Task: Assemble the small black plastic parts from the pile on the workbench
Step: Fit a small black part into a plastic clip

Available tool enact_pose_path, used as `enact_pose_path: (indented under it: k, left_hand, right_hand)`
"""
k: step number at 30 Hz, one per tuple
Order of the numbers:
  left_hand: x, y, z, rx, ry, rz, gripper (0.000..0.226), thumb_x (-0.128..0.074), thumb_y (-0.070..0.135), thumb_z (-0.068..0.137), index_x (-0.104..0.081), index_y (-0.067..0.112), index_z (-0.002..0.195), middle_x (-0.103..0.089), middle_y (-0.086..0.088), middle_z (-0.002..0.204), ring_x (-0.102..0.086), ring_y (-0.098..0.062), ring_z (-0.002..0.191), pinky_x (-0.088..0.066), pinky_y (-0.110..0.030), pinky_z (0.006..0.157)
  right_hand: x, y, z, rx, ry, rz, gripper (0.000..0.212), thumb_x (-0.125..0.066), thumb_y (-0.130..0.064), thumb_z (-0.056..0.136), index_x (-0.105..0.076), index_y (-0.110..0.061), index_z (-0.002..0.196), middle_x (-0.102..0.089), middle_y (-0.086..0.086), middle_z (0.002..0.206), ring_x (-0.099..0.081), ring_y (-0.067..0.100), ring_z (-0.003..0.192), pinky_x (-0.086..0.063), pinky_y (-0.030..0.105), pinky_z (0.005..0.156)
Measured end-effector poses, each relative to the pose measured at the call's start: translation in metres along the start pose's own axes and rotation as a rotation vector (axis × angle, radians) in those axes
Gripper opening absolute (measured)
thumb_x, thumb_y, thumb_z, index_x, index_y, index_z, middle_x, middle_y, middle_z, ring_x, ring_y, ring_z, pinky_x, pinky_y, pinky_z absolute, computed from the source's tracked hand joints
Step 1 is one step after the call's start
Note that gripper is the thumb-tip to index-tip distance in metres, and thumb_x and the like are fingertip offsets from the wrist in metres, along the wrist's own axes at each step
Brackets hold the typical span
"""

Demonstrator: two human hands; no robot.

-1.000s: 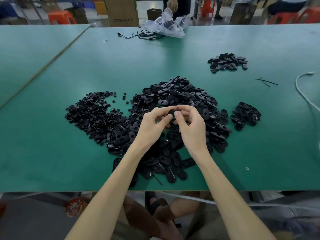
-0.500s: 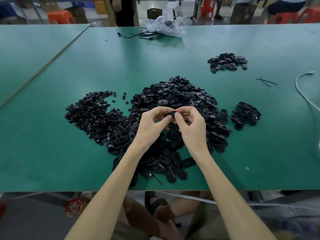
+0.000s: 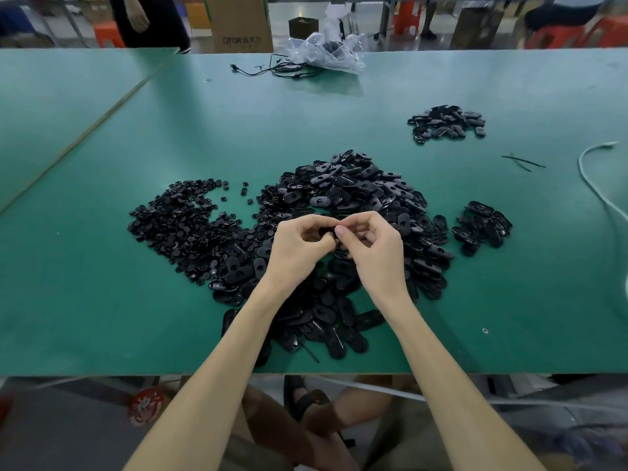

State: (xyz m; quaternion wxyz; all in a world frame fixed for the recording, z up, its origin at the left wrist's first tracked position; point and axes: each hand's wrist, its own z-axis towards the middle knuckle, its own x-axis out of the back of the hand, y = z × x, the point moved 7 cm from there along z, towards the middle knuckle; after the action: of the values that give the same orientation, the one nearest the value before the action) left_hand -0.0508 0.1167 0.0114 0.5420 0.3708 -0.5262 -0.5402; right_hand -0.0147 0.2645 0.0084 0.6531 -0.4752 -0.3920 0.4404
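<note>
A big pile of black oval plastic parts (image 3: 353,192) covers the middle of the green workbench (image 3: 102,300). To its left lies a flatter spread of small round black parts (image 3: 176,226). My left hand (image 3: 299,249) and my right hand (image 3: 373,249) meet just above the pile, fingertips pinched together on one small black part (image 3: 327,231). Most of that part is hidden by my fingers.
A small heap of black parts (image 3: 482,224) lies to the right, another heap (image 3: 445,122) further back. Black ties (image 3: 521,161), a white cable (image 3: 598,185), a plastic bag (image 3: 326,51) and black wires (image 3: 278,69) sit near the edges. A person (image 3: 146,22) stands beyond the bench.
Both hands have stayed over the pile with small finger movements on the part. The person behind the bench has walked from the middle to the far left.
</note>
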Motion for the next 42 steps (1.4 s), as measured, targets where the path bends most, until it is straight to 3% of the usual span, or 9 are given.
enact_pose_path:
  k: [5, 11, 17, 23, 28, 31, 34, 38, 42]
  left_hand:
    - [0.001, -0.002, 0.000, -0.009, -0.005, -0.002, 0.026, -0.070, -0.003, 0.088, -0.081, 0.017, 0.100, -0.080, 0.001, 0.090, -0.074, -0.031, 0.086, -0.062, -0.046, 0.085]
    - [0.001, 0.001, -0.001, -0.030, -0.048, -0.140, 0.025, -0.073, -0.003, 0.090, -0.080, 0.014, 0.107, -0.080, -0.003, 0.097, -0.077, -0.022, 0.089, -0.059, -0.022, 0.080]
    - [-0.001, 0.001, -0.002, -0.026, -0.064, -0.127, 0.023, -0.072, -0.004, 0.091, -0.078, 0.003, 0.113, -0.080, -0.007, 0.099, -0.077, -0.024, 0.090, -0.060, -0.025, 0.082]
    - [0.000, 0.001, -0.003, -0.022, -0.048, -0.099, 0.021, -0.072, -0.005, 0.091, -0.079, 0.006, 0.108, -0.080, -0.008, 0.096, -0.076, -0.030, 0.090, -0.061, -0.026, 0.082]
    - [0.000, 0.002, -0.002, -0.025, -0.032, -0.072, 0.020, -0.072, -0.005, 0.091, -0.078, 0.002, 0.109, -0.080, -0.008, 0.095, -0.077, -0.024, 0.086, -0.061, -0.029, 0.082]
    - [0.002, 0.009, -0.001, -0.044, 0.010, 0.013, 0.019, -0.072, -0.002, 0.092, -0.078, 0.005, 0.109, -0.079, -0.005, 0.097, -0.076, -0.021, 0.089, -0.061, -0.030, 0.086]
    - [0.002, 0.027, 0.007, -0.117, 0.041, 0.183, 0.020, -0.072, 0.002, 0.092, -0.079, 0.014, 0.106, -0.078, 0.006, 0.099, -0.072, -0.009, 0.090, -0.057, -0.021, 0.084]
    - [-0.007, 0.053, 0.022, -0.202, -0.036, 0.404, 0.023, -0.069, 0.003, 0.093, -0.077, 0.021, 0.105, -0.074, 0.009, 0.101, -0.067, -0.002, 0.093, -0.050, -0.013, 0.085]
    - [-0.022, 0.069, 0.035, -0.166, -0.107, 0.463, 0.022, -0.068, 0.003, 0.092, -0.078, 0.018, 0.106, -0.075, 0.007, 0.097, -0.066, 0.001, 0.087, -0.050, -0.008, 0.081]
  right_hand:
    - [-0.001, 0.001, 0.000, 0.002, 0.001, -0.010, 0.015, -0.076, -0.008, 0.094, -0.071, -0.022, 0.094, -0.076, -0.012, 0.086, -0.072, 0.006, 0.077, -0.055, 0.021, 0.066]
    - [0.004, 0.003, -0.001, 0.001, 0.055, 0.025, 0.015, -0.074, -0.010, 0.096, -0.069, -0.023, 0.094, -0.074, -0.011, 0.082, -0.069, 0.006, 0.070, -0.055, 0.022, 0.063]
    - [0.003, 0.003, -0.001, -0.008, 0.053, 0.015, 0.015, -0.073, -0.009, 0.097, -0.069, -0.023, 0.094, -0.074, -0.012, 0.082, -0.069, 0.006, 0.071, -0.055, 0.022, 0.063]
    - [0.002, 0.003, -0.001, -0.007, 0.037, -0.013, 0.015, -0.073, -0.008, 0.097, -0.069, -0.022, 0.094, -0.074, -0.010, 0.079, -0.068, 0.005, 0.070, -0.055, 0.022, 0.062]
    - [0.003, 0.003, 0.000, -0.007, 0.058, -0.008, 0.010, -0.072, -0.011, 0.098, -0.070, -0.021, 0.097, -0.074, -0.006, 0.083, -0.069, 0.007, 0.072, -0.055, 0.023, 0.062]
    - [0.005, 0.004, -0.001, -0.022, 0.097, -0.011, 0.007, -0.064, -0.014, 0.103, -0.069, -0.018, 0.106, -0.074, -0.002, 0.089, -0.070, 0.007, 0.074, -0.055, 0.022, 0.061]
    - [0.006, 0.005, -0.001, -0.036, 0.115, -0.049, 0.012, -0.057, -0.014, 0.106, -0.067, -0.020, 0.111, -0.075, -0.003, 0.091, -0.072, 0.009, 0.079, -0.057, 0.023, 0.064]
    - [-0.002, 0.006, 0.000, -0.031, 0.027, -0.146, 0.013, -0.056, -0.011, 0.107, -0.067, -0.019, 0.109, -0.074, -0.004, 0.090, -0.071, 0.010, 0.079, -0.060, 0.032, 0.071]
    - [-0.004, 0.003, 0.001, 0.009, 0.008, -0.171, 0.012, -0.056, -0.010, 0.106, -0.065, -0.017, 0.104, -0.072, -0.002, 0.085, -0.069, 0.010, 0.075, -0.056, 0.025, 0.070]
